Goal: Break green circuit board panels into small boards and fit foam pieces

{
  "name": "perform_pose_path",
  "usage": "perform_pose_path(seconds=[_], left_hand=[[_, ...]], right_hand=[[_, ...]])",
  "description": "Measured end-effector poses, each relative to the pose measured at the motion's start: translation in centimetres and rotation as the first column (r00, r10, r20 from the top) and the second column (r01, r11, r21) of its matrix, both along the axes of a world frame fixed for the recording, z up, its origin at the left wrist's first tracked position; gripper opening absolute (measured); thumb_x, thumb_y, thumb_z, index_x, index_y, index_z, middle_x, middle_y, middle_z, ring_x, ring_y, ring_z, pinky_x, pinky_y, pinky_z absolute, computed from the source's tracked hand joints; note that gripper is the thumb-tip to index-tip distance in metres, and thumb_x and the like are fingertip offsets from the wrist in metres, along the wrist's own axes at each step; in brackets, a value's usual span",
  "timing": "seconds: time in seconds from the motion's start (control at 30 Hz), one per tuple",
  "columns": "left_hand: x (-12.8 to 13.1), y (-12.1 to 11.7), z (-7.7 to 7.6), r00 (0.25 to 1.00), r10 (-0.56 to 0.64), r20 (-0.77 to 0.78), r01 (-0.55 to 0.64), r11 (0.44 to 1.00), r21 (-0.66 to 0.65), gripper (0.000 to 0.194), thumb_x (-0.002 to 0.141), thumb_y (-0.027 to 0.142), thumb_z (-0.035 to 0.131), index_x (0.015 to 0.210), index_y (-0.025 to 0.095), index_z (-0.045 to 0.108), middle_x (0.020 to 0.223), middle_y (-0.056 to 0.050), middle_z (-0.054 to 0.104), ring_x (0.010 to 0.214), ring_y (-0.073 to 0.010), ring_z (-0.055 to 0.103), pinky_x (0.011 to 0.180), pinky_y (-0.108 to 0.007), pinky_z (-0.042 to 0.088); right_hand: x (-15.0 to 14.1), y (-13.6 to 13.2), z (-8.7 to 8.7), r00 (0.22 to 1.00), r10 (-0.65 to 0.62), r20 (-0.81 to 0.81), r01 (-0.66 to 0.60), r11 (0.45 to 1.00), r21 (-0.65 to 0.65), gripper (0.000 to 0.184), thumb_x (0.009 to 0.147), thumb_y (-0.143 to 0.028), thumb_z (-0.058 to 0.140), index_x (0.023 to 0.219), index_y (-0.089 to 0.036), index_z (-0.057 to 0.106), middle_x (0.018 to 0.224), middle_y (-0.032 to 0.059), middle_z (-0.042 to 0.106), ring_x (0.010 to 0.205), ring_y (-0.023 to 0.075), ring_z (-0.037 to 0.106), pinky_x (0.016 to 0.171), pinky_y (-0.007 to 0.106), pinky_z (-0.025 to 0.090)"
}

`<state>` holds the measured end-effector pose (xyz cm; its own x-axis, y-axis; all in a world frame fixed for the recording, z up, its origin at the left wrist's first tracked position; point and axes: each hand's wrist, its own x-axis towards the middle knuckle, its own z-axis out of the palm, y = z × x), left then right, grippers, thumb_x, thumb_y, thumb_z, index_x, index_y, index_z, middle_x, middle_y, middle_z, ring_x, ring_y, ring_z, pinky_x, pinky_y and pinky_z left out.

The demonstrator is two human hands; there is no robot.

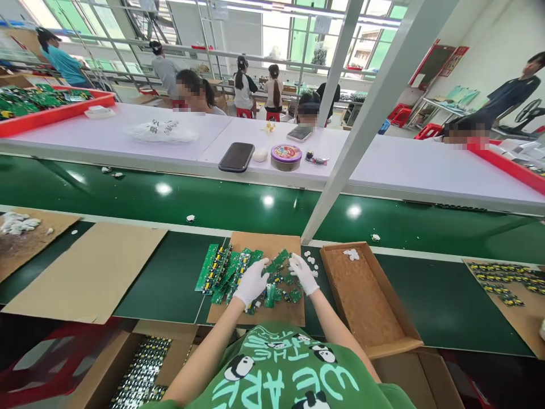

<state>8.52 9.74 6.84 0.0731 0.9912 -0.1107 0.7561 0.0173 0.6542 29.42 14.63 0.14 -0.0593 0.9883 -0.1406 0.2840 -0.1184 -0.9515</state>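
Observation:
A green circuit board (279, 260) is held at a slant between my two white-gloved hands, above a cardboard sheet (293, 311). My left hand (252, 282) pinches its left end with thumb and fingers. At the other end, the fingers of my right hand (304, 274) close on its upper right corner. Beneath them lie several small loose board pieces (270, 295). To the left of my left hand, long boards (219, 267) with yellow and black parts are heaped over one another. Small white discs (311, 260) lie just right of the sheet.
A shallow cardboard tray (366, 301) stands to my right, with a white scrap inside. A flat cardboard piece (89, 267) lies left. Beyond runs a green conveyor belt (230, 199), then a white shelf with a phone (237, 157) and a round tin (286, 157). A slanted metal post (357, 102) rises ahead.

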Motion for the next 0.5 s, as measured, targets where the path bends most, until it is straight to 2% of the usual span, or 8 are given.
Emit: perform_pose_path(seconds=[0.1, 0.2, 0.27, 0.33, 0.4, 0.5], left_hand=[[-0.1, -1.2, 0.4, 0.985, -0.035, 0.166, 0.038, 0.999, -0.015, 0.044, 0.080, 0.017, 0.058, 0.124, 0.017, 0.055, 0.123, -0.008, 0.063, 0.109, -0.0172, 0.060, 0.099, -0.028, 0.044], [-0.1, -2.1, -0.2, 0.967, 0.047, 0.252, -0.027, 0.996, -0.081, 0.048, 0.081, 0.029, 0.061, 0.126, 0.016, 0.053, 0.122, -0.011, 0.064, 0.109, -0.0202, 0.060, 0.097, -0.031, 0.046], [-0.3, -2.5, -0.9, 0.954, 0.122, 0.274, -0.081, 0.984, -0.158, 0.043, 0.082, 0.037, 0.060, 0.118, 0.014, 0.058, 0.109, -0.011, 0.068, 0.101, -0.0224, 0.063, 0.091, -0.033, 0.048], [-0.4, -2.8, -1.7, 0.947, 0.157, 0.281, -0.091, 0.968, -0.235, 0.027, 0.083, 0.038, 0.057, 0.095, 0.014, 0.063, 0.087, -0.008, 0.069, 0.083, -0.0216, 0.066, 0.077, -0.031, 0.050], [-0.3, -3.1, -2.3, 0.944, 0.165, 0.287, -0.074, 0.951, -0.302, 0.021, 0.084, 0.035, 0.054, 0.076, 0.016, 0.059, 0.065, -0.002, 0.062, 0.059, -0.0181, 0.062, 0.060, -0.028, 0.047], [0.3, -3.6, -3.0, 0.929, 0.207, 0.306, -0.074, 0.916, -0.394, 0.021, 0.087, 0.033, 0.049, 0.071, 0.019, 0.050, 0.051, 0.004, 0.051, 0.040, -0.0137, 0.051, 0.046, -0.025, 0.038]], right_hand=[[-0.5, 1.0, 1.3, 0.994, 0.108, -0.026, -0.109, 0.993, -0.035, 0.048, 0.085, -0.055, 0.047, 0.109, -0.017, 0.065, 0.069, 0.0048, 0.065, 0.045, 0.0139, 0.055, 0.041, 0.027, 0.045], [-1.0, 1.3, 2.2, 0.987, 0.158, -0.006, -0.158, 0.987, -0.034, 0.045, 0.085, -0.057, 0.048, 0.094, -0.018, 0.067, 0.060, 0.0025, 0.060, 0.040, 0.0126, 0.049, 0.037, 0.025, 0.039], [-1.2, 1.2, 2.5, 0.988, 0.148, 0.037, -0.148, 0.989, -0.022, 0.043, 0.086, -0.056, 0.045, 0.091, -0.018, 0.066, 0.059, 0.0019, 0.059, 0.042, 0.0139, 0.051, 0.038, 0.025, 0.038], [-1.3, 1.0, 2.6, 0.987, 0.121, 0.102, -0.121, 0.993, -0.004, 0.040, 0.085, -0.053, 0.045, 0.087, -0.018, 0.065, 0.059, 0.0016, 0.060, 0.044, 0.0154, 0.053, 0.040, 0.026, 0.040], [-1.4, 0.7, 2.7, 0.979, 0.079, 0.189, -0.086, 0.996, 0.028, 0.034, 0.082, -0.049, 0.050, 0.079, -0.018, 0.064, 0.061, 0.0027, 0.062, 0.052, 0.0174, 0.058, 0.048, 0.027, 0.044], [-1.5, 0.1, 2.8, 0.948, 0.003, 0.319, -0.034, 0.995, 0.091, 0.026, 0.079, -0.043, 0.057, 0.078, -0.019, 0.066, 0.072, 0.0062, 0.068, 0.071, 0.0215, 0.064, 0.067, 0.030, 0.048]])
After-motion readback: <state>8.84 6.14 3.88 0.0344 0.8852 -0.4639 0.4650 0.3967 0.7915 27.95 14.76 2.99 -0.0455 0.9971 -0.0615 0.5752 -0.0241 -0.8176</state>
